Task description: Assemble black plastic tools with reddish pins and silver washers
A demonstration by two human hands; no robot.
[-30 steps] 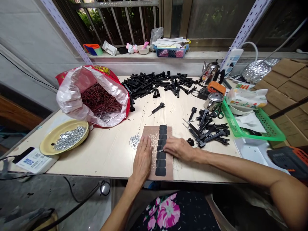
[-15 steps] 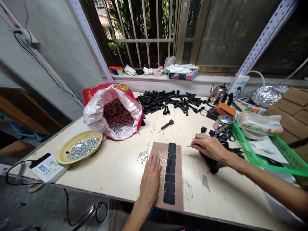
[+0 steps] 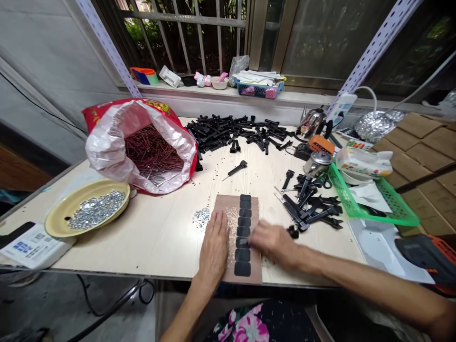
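Observation:
My left hand (image 3: 214,244) lies flat, fingers stretched, on the left side of a brown board (image 3: 254,275). A column of black rounded squares (image 3: 242,269) runs down the board, with small light specks beside it. Over the right edge of the board, my right hand (image 3: 272,240) is smeared by motion, its fingertips at the black squares; something small and greyish may be at the fingertips, too blurred to make out. A little heap of silvery bits (image 3: 201,218) lies left of the board. Beyond it is a single black tool with a thin metal tip (image 3: 235,169).
A red and white sack (image 3: 107,142) of dark red sticks and a yellow plate (image 3: 53,218) of silvery pieces stand at left. Black parts (image 3: 213,133) pile up at the back, more black tools (image 3: 306,204) at right, beside a green basket (image 3: 399,218).
My right hand has moved left and nearer, from beside the black tools at right onto the board. The view has tilted down. My left hand stays on the board.

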